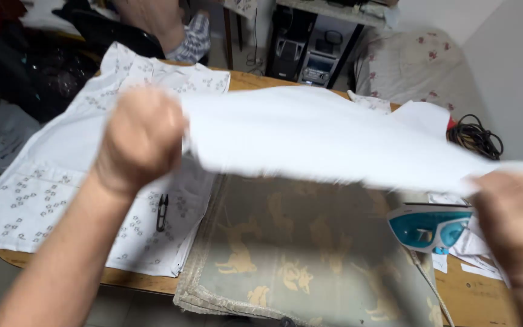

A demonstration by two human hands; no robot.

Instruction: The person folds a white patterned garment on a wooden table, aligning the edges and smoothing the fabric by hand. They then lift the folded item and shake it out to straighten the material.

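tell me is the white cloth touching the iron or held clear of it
Apart. In the head view the white cloth is stretched in the air between the left hand and right hand, and its lower edge passes above the teal iron with padded mat showing between.

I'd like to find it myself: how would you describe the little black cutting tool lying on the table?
Start at the wooden table and go to the white patterned cloth spread over its left side. Just below the left hand lie small black snips, the only dark, slim thing on that pale cloth.
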